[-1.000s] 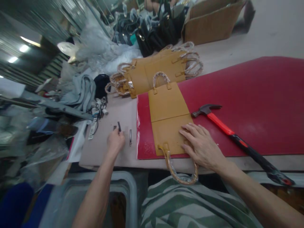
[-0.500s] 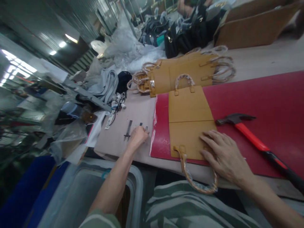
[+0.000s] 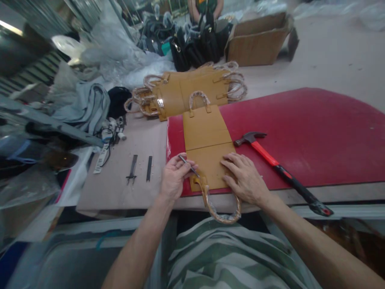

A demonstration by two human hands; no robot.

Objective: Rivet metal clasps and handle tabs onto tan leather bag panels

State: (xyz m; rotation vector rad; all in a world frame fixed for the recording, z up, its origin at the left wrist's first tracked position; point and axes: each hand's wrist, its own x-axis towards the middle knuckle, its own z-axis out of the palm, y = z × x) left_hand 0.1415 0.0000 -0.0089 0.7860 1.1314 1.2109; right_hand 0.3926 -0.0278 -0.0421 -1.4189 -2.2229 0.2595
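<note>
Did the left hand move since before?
Yes. The left hand went right, off the brown board onto the edge of the red mat, and now holds a thin metal tool at the tan bag panel.

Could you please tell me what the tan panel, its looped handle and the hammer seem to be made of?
Tan panel: probably leather or faux leather, matte, with a fold crease.
Looped handle: same tan material, wrapped in glossy clear film.
Hammer: dark metal head; red-and-black handle, likely plastic or rubber-coated, slightly shiny.
</note>
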